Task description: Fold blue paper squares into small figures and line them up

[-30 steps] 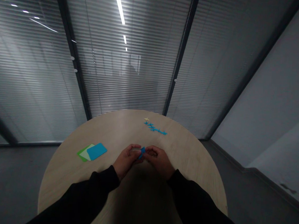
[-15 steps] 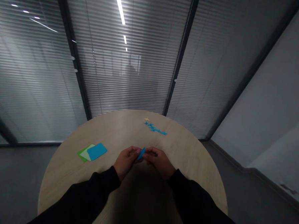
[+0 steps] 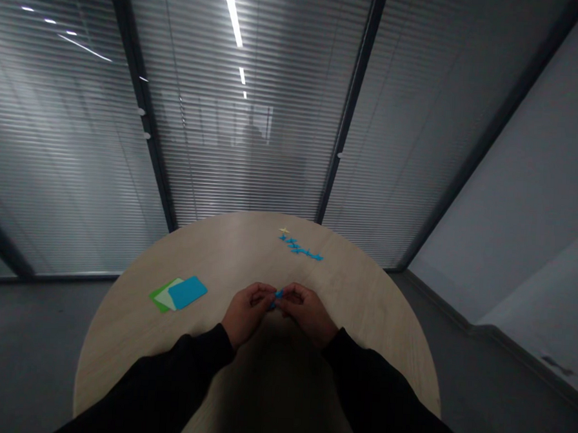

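Note:
My left hand (image 3: 248,311) and my right hand (image 3: 306,311) meet over the middle of the round wooden table (image 3: 132,337). Both pinch a small blue folded paper piece (image 3: 277,295) between their fingertips. Only a sliver of the paper shows; the fingers hide most of it. Black sleeves cover both forearms.
A stack of blue, pale and green paper sheets (image 3: 181,293) lies at the left of the table. A row of small blue folded figures (image 3: 301,248) with a yellowish one (image 3: 284,230) sits at the far edge. Glass walls with blinds stand behind.
The blue paper piece, standing up between the fingers before, is now pressed smaller and mostly hidden. Both hands have closed tighter around it.

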`<move>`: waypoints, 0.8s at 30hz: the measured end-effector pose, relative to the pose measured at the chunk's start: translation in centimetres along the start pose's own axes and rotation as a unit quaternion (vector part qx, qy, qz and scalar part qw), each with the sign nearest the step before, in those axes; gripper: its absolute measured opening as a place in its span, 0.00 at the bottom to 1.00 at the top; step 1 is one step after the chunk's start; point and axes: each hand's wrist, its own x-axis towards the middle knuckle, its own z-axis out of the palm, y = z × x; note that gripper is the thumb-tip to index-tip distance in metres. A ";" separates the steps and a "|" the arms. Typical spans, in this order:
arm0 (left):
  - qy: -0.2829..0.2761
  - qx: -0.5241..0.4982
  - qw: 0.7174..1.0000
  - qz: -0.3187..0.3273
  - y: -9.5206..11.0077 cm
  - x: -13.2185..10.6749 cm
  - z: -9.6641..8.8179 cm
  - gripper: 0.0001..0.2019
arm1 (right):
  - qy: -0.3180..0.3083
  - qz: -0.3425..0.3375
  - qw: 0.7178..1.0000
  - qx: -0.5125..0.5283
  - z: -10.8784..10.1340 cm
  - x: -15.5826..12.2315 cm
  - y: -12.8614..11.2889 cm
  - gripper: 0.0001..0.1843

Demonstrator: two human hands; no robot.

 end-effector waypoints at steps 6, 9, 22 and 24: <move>0.009 0.065 0.998 0.006 1.2 -0.6 0.4 0.15 | -0.003 -0.044 0.998 -0.049 -0.7 0.3 -0.1 0.20; 0.003 0.039 0.999 0.010 1.3 -0.7 0.5 0.15 | -0.012 -0.060 0.997 -0.050 -1.0 0.3 -0.1 0.19; 0.030 0.078 0.995 0.054 1.2 -0.5 0.3 0.14 | -0.042 -0.048 0.995 -0.077 -1.3 0.1 -0.5 0.19; 0.041 0.097 0.993 0.059 1.5 -0.7 0.3 0.11 | -0.034 -0.051 0.994 -0.094 -1.1 0.0 -0.5 0.19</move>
